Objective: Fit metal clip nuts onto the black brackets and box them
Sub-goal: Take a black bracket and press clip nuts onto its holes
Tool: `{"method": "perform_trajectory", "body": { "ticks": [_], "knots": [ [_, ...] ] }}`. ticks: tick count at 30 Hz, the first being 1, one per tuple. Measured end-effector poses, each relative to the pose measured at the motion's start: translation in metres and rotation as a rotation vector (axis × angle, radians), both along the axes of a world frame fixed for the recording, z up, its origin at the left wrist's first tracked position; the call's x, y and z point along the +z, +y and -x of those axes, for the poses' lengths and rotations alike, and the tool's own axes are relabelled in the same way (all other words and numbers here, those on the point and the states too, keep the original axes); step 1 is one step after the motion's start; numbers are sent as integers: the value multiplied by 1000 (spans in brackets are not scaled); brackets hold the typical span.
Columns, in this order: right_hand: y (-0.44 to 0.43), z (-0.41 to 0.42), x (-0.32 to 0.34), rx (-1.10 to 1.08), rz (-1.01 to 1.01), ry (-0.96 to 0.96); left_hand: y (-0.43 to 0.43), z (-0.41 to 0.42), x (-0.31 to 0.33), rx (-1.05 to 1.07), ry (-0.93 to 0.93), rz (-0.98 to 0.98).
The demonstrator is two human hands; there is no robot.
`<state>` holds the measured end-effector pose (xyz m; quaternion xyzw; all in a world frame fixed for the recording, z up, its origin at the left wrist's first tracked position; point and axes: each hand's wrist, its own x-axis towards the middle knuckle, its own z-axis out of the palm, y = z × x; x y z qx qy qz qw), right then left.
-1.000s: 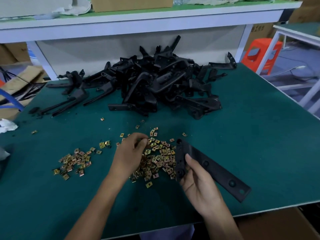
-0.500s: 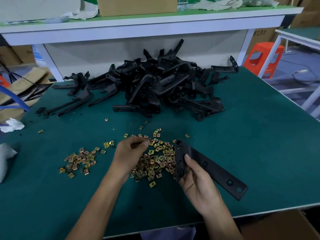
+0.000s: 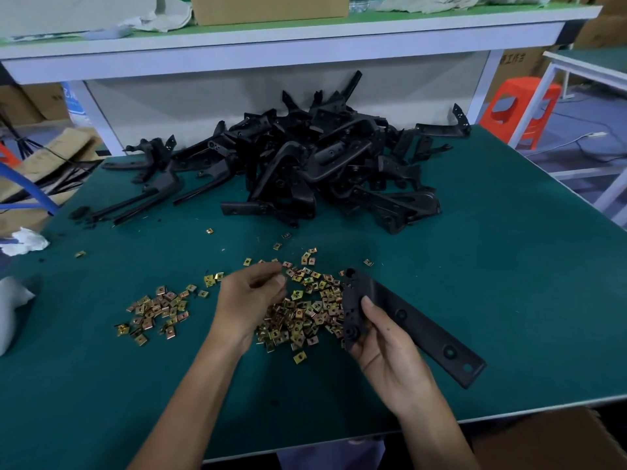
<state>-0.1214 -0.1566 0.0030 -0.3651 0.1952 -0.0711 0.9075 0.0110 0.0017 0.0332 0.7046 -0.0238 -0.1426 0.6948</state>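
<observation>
The nut-picking step is under way. The left hand (image 3: 252, 300) is hovering over the main pile of clip nuts (image 3: 305, 317) in the middle of the tabletop (image 3: 509, 266), its fingers curling in towards the thumb (whether a nut is already being pinched there I cannot tell; the tips are too blurred). The right hand (image 3: 390, 357) is gripping a black bracket (image 3: 417, 323) by its near end, thumb pressing on the top face, while the long drilled arm is slanting away to the right, low over the mat. The hands are working apart, with the pile between them.

Next, I judge, one nut is going to need singling out and turning so its open side is facing the bracket's edge, then sliding on over a hole while the right hand is steadying the part.

No box is holding brackets in view. A cardboard box (image 3: 549, 439) is showing below the near right corner, its inside hidden, and another box (image 3: 271, 8) is sitting on the shelf (image 3: 305, 56) behind. The bracket heap (image 3: 322, 164) and a smaller nut scatter (image 3: 152, 310) are lying loose.
</observation>
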Motion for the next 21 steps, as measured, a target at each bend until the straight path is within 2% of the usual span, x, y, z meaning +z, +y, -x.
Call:
{"method": "perform_trajectory", "body": {
  "ticks": [9, 21],
  "knots": [
    [4, -10, 10, 0, -59, -6, -18, 61, 16, -110, 203, 251],
    [4, -8, 6, 10, -115, -29, -27, 83, 22, -101, 218, 301]
  ]
}}
